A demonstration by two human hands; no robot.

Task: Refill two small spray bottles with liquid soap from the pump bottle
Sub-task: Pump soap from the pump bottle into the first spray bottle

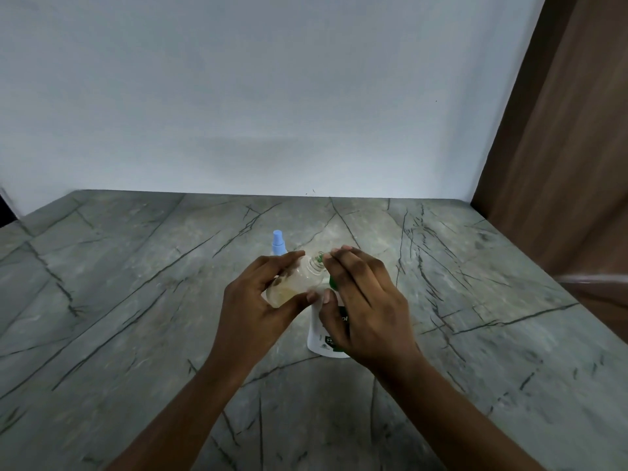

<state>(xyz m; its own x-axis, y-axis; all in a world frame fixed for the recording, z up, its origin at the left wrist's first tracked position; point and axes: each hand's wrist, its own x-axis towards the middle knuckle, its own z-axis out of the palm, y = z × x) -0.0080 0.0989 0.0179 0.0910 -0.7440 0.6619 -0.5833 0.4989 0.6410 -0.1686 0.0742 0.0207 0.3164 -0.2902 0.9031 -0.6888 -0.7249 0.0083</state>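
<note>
Two spray bottles to fill; first one is in hand. Left grip (249, 302) is wrapped round the clear bottle (295, 283), cap off, tilted so its open neck sits at the spout (319, 257) of the pump bottle (321, 341). Right grip (363, 300) lies on top of the pump, fingers fairly flat, pressing rather than clasping, thumb down the front. Clear bottle looks partly filled with pale yellowish liquid, level hard to tell.

Step, as I judge it: pumping soap into bottle one. Next move calls for keeping neck under spout while pressing down, steady, or soap runs onto the desk (136, 300); then recap and swap.

Second bottle (278, 241), blue cap on, stands just behind the left grip, toward the far edge. All sit about midway between the left and right edges.

Writing: pump bottle label mostly covered; only "ol" and "99" readable, brand not legible
</note>
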